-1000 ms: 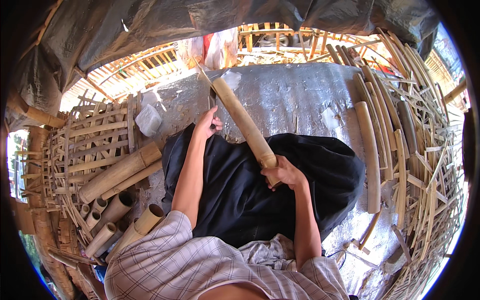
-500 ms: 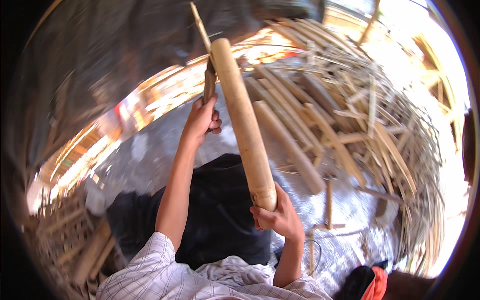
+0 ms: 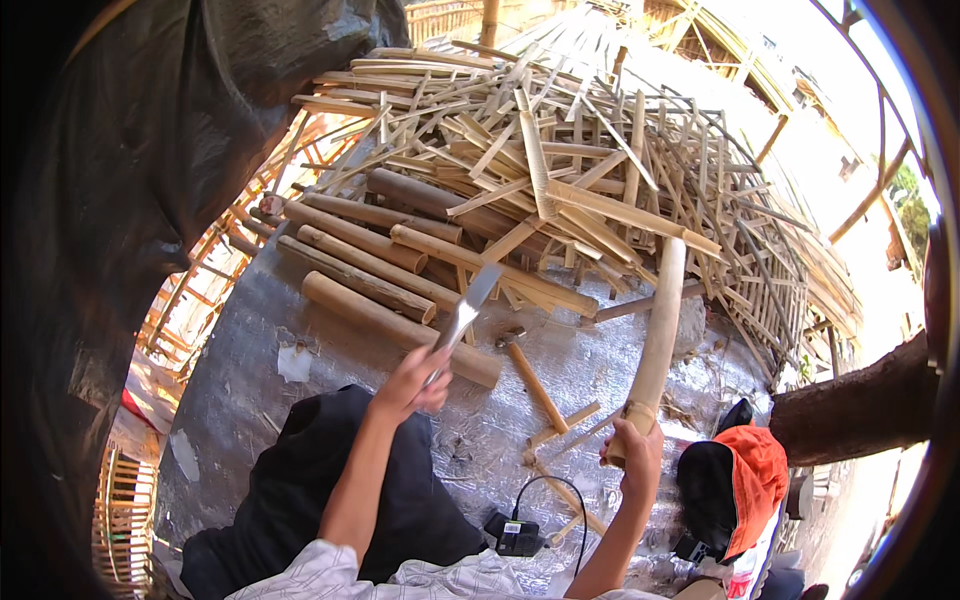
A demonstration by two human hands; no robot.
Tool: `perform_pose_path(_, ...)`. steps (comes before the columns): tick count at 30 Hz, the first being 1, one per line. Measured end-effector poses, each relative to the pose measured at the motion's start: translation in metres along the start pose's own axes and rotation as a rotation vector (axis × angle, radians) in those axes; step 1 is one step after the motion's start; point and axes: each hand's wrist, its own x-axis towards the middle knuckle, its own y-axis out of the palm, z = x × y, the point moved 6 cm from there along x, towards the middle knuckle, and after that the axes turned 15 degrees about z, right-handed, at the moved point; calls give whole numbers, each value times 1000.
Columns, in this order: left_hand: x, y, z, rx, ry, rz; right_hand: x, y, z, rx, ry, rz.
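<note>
Left hand (image 3: 412, 382) grips raised blade (image 3: 468, 308); right hand (image 3: 634, 455) clasps bamboo pole (image 3: 658, 335) upright, base end, right of hammer (image 3: 528, 375). Step, judged: readying a cut. Next needs blade aligned on pole.

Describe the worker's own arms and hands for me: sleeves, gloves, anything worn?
Both forearms are bare from the elbow down. The left hand and right hand wear no gloves, and no watch or rings show. A light checked shirt with thin dark lines covers the upper arms, its sleeves ending near the elbows.
</note>
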Motion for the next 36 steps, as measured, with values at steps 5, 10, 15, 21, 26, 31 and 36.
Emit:
perform_pose_path(5, -204, 15, -1, 31, 95, -171, 15, 39, -30, 320, -78, 96)
perform_pose_path(10, -364, 16, -17, 226, 350, -570, 16, 187, -38, 656, -273, 314)
perform_pose_path(15, -474, 28, -8, 237, 779, -775, -55, 336, -28, 654, -301, 890)
perform_pose_path(21, -542, -40, 36, 145, 1019, -735, -126, 462, -53, 523, -225, 1438)
perform_pose_path(26, -548, -152, 133, -58, 912, -837, -125, 518, -170, 253, 203, 1623)
perform_pose_path(31, -542, -154, 119, -99, 755, -993, -162, 516, -231, 128, 662, 1583)
perform_pose_path(36, -534, -144, 99, 116, 676, -914, -187, 547, -199, 165, 548, 1709)
